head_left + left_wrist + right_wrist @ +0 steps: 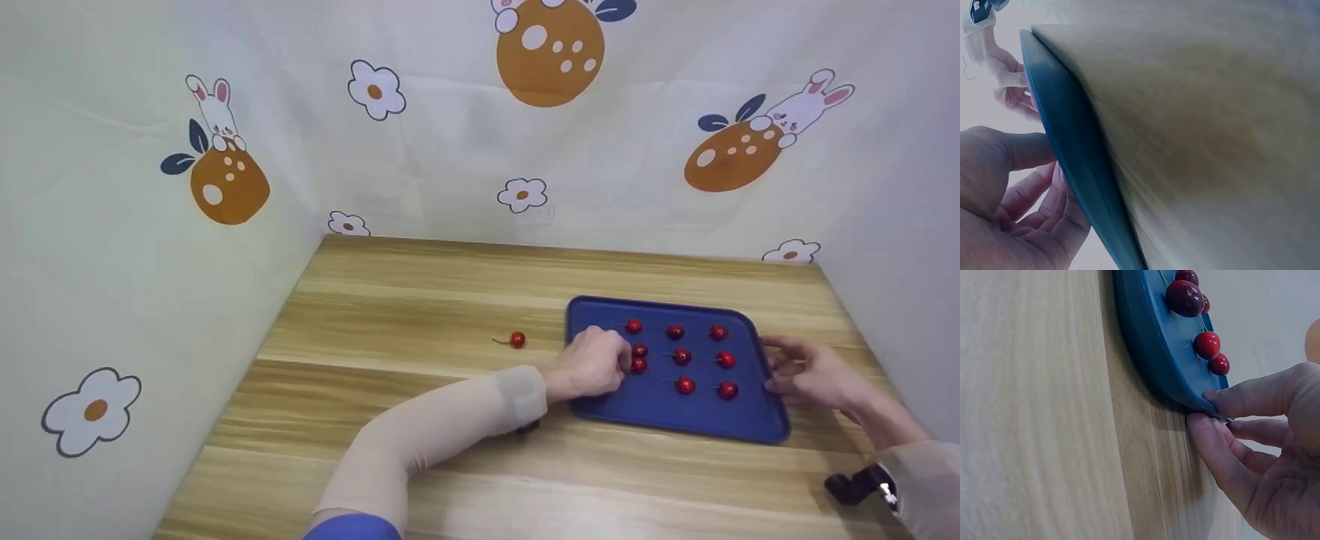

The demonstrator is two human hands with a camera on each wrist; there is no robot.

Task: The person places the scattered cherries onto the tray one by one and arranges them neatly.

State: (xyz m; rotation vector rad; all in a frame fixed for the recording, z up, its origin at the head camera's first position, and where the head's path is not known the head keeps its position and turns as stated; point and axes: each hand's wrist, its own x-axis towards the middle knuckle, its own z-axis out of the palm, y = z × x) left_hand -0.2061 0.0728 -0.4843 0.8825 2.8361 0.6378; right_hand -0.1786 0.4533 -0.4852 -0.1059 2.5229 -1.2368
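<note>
My left hand (596,361) reaches over the left part of the blue tray (705,420), fingers curled down. It pinches a red cherry (638,366) at its fingertips; the grip itself is largely hidden. Another cherry (640,349) lies right beside that one. In the left wrist view the tray wall (1067,124) covers the fingertips. My right hand (814,373) grips the tray's right rim. In the right wrist view its thumb (1247,398) lies over the rim, with the other fingers (1221,458) along the outside and below.
Several more stemmed cherries (682,356) sit in rows on the tray. One loose cherry (517,340) lies on the wooden table (405,315) left of the tray. Printed cloth (450,150) walls the table at the back and sides.
</note>
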